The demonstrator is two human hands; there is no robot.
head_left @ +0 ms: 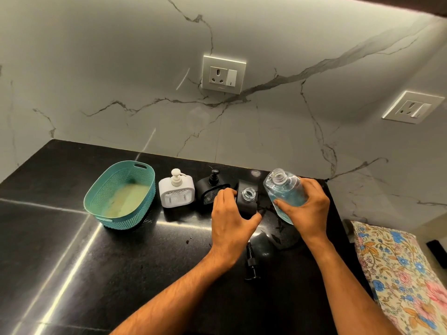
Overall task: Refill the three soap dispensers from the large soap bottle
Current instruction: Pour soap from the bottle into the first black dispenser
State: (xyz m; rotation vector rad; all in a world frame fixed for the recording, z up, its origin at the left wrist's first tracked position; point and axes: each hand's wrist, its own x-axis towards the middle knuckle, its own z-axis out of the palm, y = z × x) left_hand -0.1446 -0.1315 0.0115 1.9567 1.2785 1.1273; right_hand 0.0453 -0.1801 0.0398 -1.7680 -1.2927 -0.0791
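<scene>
Three soap dispensers stand in a row on the black counter [72, 238]. The white dispenser [176, 193] and the middle black dispenser [210, 189] have their pumps on. The right black dispenser [246, 198] has its clear neck open, and my left hand [229, 218] grips its body. My right hand [307, 209] holds the large clear soap bottle [283, 192], uncapped and holding blue liquid, tilted with its mouth just right of and above the open dispenser. A black pump head [251, 262] lies on the counter between my forearms.
A teal plastic basket [121, 194] sits left of the dispensers. A marble wall with two sockets [223, 74] rises behind. The counter ends at the right, where a floral cloth [399, 269] lies lower down.
</scene>
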